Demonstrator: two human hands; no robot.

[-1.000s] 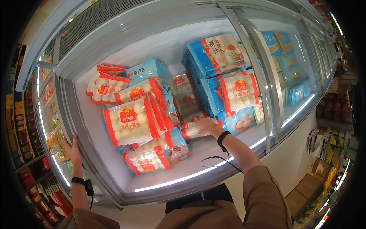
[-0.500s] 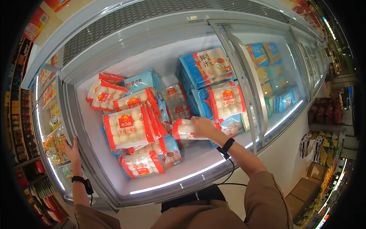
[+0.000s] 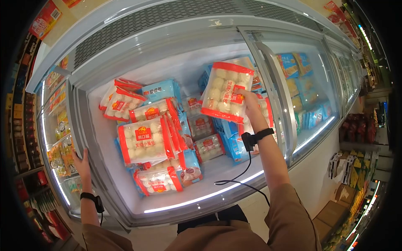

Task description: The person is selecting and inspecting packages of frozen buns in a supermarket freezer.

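- Our right hand is closed on a clear bag of white buns with red end bands, our fingers wrapped around its right edge; the bag is lifted upright, well above the goods in the open freezer.
- Our left hand lies flat with fingers spread on the slid-back glass lid at the freezer's left rim; it grips nothing.
- We judge the one-edge hold the weak point: the bag is slick film and hangs from one side, so it could twist or slip and fall onto the packs beneath.
- The metal frame of the neighbouring lid stands just beside our right wrist; a swing to the right could knock the bag against it.
- A black cable hangs from the wristband across the freezer's front edge, and we think it may snag there.
- Below, a large bun pack leans on others, a small pack lies near the front, and blue packs sit behind.
- Store shelves with goods stand to the left.
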